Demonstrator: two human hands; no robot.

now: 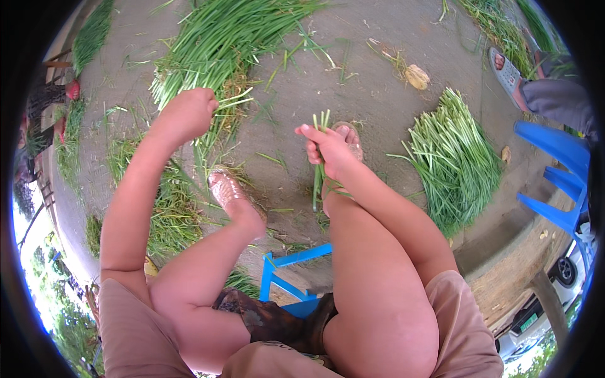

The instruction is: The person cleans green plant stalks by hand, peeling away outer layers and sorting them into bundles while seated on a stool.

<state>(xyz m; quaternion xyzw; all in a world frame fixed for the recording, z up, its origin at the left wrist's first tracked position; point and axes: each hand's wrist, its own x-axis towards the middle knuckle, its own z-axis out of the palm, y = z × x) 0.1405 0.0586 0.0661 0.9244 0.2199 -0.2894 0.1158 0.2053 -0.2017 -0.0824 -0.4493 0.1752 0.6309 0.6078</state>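
Observation:
My left hand [191, 113] is closed in a fist at the near edge of a large heap of long green chives [231, 42]. A few pale-ended chive stalks [235, 100] stick out from its fingers to the right. My right hand [331, 149], in front of my right foot, grips a small bunch of chives [318, 182]. The pale cut ends of this bunch point away from me and its green part hangs below the hand. To the right, a neat pile of chives [456, 160] lies on the ground with its pale ends facing away.
Loose trimmings [175, 212] litter the concrete ground [378, 85] by my left foot. A blue plastic stool [295, 260] is beneath me. At right are more blue plastic stools [555, 146] and another person's sandalled foot [503, 71]. A dry leaf [417, 76] lies ahead; parked vehicles [524, 321] stand beyond the curb.

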